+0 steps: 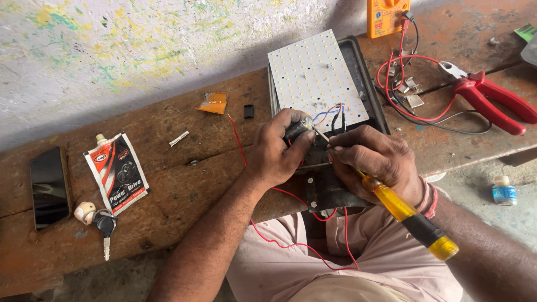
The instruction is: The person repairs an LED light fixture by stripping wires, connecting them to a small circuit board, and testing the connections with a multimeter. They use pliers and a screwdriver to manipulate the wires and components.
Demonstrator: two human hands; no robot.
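Fingers (302,131) of the left hand (277,154) are pinched round a small dark part (296,130) at the near edge of the white LED panel (316,78), which sits in its black housing (366,72) on the wooden tabletop (184,184). Right hand (372,159) is wrapped tight on a yellow-handled screwdriver (411,215), tip touching that part. Red pliers (489,100) and an orange multimeter (386,17) lie further back, phone (49,187) way off left.
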